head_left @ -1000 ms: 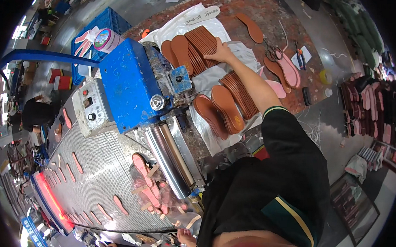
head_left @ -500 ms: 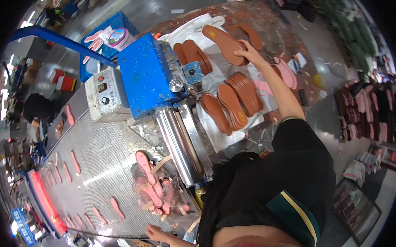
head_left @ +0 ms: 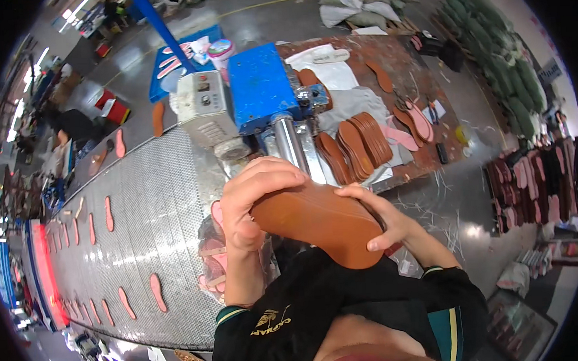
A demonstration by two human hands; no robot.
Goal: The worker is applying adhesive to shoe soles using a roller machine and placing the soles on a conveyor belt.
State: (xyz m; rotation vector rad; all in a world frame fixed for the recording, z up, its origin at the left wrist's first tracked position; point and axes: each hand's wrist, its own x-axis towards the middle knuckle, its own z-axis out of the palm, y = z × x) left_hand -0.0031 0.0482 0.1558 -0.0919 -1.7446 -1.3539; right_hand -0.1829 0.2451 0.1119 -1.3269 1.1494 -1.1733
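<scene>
In front of my chest I hold a brown shoe insole (head_left: 323, 227) between both hands. My left hand (head_left: 256, 189) is closed round its left end, with the thumb below and the fingers over the upper edge. At the other end my right hand (head_left: 388, 216) grips the rounded heel part between thumb and fingers. Faint lines run along the insole's upper edge; whether more than one layer is there I cannot tell. Stacks of brown insoles (head_left: 371, 138) lie on the table beyond, beside the metal roller (head_left: 289, 142) of a blue machine (head_left: 262, 85).
A grey control box (head_left: 203, 107) adjoins the machine. Pink insoles (head_left: 156, 293) lie spread over the mesh conveyor (head_left: 131, 252) at left. Pink sandal parts in clear plastic (head_left: 212, 264) sit partly behind my left arm. More pink pieces (head_left: 418, 120) lie on the table (head_left: 419, 65).
My right hand has brought a brown insole from the table back to my chest. My left hand has risen from the lower edge and taken hold of it. The view has shifted.
</scene>
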